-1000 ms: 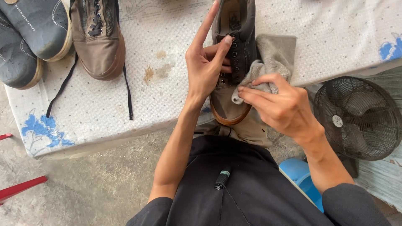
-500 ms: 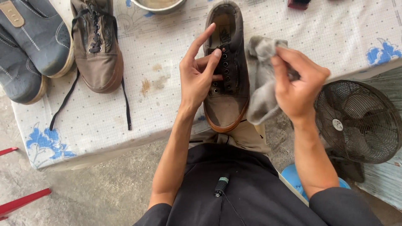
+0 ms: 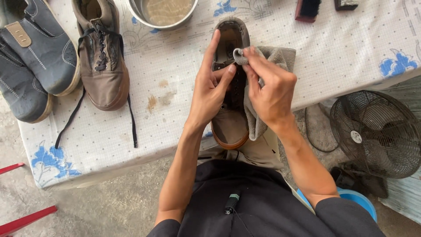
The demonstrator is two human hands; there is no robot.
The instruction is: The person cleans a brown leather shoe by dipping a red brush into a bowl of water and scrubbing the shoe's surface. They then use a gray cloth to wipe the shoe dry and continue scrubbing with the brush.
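Since the earlier frame both hands have climbed toward the upper middle of the frame, and the cloth has swung from the right of the shoe onto its opening

Nearest me, at the bottom, are my dark shirt and a blue tub [image 3: 360, 202] at lower right. Just above, the brown suede sneaker [image 3: 230, 125] sits with its toe hanging past the table's near edge. My left hand [image 3: 209, 94] is half open, index finger straight up along the shoe's left side, thumb and other fingers pressing on the lace area to steady it. My right hand [image 3: 269, 90] is closed, pinching a bunched corner of the grey cloth [image 3: 256, 120] at the collar; the rest drapes down the shoe's right side.

Further left lie the matching laced sneaker [image 3: 103, 57] and two blue-grey shoes [image 3: 35, 57]. A black fan [image 3: 377, 134] stands at right. Farthest, at the top, are a metal bowl of murky water [image 3: 164, 11] and two brushes [image 3: 309, 8].

As I judge it, the overhanging toe could tip the shoe off if my left hand slackens, and a hard upward swipe could knock the bowl
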